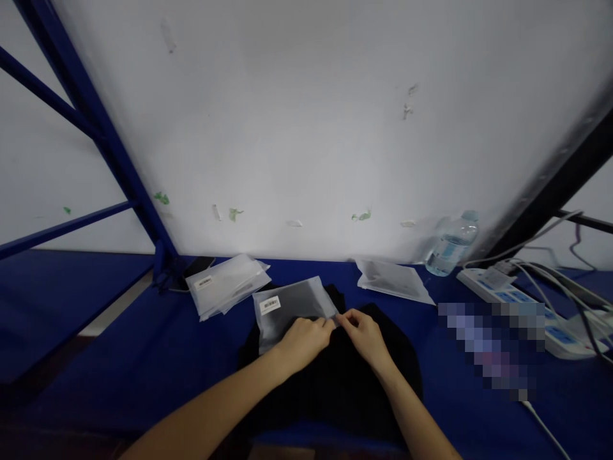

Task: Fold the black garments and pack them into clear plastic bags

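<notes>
A frosted plastic bag (292, 308) with a barcode label lies on a pile of black cloth (335, 383) in the middle of the blue table (143, 358). My left hand (304, 342) rests on the bag's near right corner and pinches its edge. My right hand (364, 335) pinches the same corner from the right, fingertips almost meeting those of the left. Dark cloth shows through the bag.
A stack of frosted bags (225, 284) lies at the back left, another bag (393, 280) at the back right. A water bottle (453, 246) stands by the white wall. Power strips (527, 300) with cables fill the right side. Blue shelf posts (96, 128) rise at left.
</notes>
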